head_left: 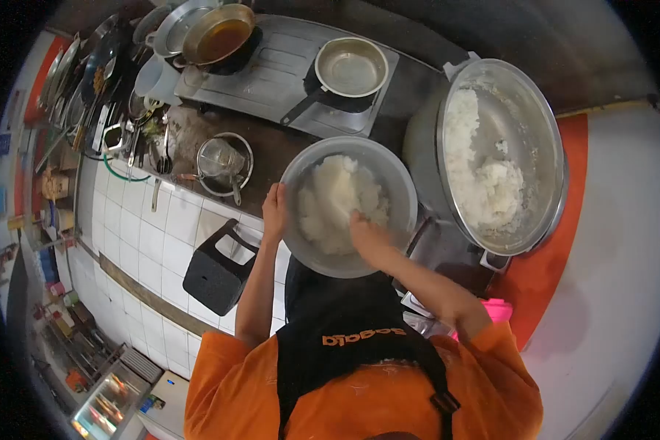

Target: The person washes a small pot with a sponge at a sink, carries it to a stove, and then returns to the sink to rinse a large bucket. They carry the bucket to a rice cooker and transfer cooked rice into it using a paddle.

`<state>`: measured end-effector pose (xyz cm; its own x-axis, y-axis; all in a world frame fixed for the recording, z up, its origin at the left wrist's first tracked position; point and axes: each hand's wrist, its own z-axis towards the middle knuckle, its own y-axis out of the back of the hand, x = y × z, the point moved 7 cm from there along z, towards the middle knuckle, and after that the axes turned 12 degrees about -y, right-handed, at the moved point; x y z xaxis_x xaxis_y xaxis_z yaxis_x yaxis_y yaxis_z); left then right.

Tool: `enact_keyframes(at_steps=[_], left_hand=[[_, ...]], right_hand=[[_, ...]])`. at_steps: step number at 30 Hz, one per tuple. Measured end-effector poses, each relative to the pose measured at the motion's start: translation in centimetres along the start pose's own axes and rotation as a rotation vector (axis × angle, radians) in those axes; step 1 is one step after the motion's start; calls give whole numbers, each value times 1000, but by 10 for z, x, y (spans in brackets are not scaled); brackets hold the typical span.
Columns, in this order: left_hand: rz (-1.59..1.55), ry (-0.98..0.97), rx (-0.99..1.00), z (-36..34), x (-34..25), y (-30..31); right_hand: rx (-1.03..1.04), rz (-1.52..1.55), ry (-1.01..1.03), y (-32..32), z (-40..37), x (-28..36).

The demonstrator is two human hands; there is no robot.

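Since the bowl (323,262) probably needs steadying, in the head view the left hand (275,210) has its fingers curled tight on the rim; right hand's (367,236) over the rice (323,198) inside, too blurry to tell finger spread or hold.

We are recording a smooth, dull finish on the bowl (390,167), shiny metal inside the large pot (541,154), satin metal across the stove (282,55), smooth tiles (141,227), matt apron (348,312) cloth.

An orange T-shirt (227,381) and a black apron (312,363) are showing at six o'clock, white rice (330,198) in a grey bowl (397,191) mid-dial, white gridded tiles (147,231) at nine o'clock.
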<state>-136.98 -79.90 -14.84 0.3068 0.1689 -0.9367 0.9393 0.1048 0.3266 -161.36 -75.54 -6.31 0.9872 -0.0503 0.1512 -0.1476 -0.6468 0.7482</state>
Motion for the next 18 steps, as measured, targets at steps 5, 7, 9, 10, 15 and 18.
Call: enact_keyframes(at_steps=[5, 7, 9, 10, 15, 18], left_hand=[[46, -101, 30, 4, 4, -1], [70, -121, 16, 1, -1, 2], [73, -100, 11, 3, -1, -2], [108, -68, 34, 1, -2, -1], [69, -120, 35, 0, -4, -5], [113, -175, 18, 2, -5, -5]], right_hand=[[-51, 145, -40, -46, 87, -7], [-19, 178, -68, -27, 79, -27], [55, 207, -36, -3, 48, -40], [45, 220, -61, 22, 25, -48], [202, 422, 102, 158, -97, -108], [333, 808, -230, 199, -142, -189]])
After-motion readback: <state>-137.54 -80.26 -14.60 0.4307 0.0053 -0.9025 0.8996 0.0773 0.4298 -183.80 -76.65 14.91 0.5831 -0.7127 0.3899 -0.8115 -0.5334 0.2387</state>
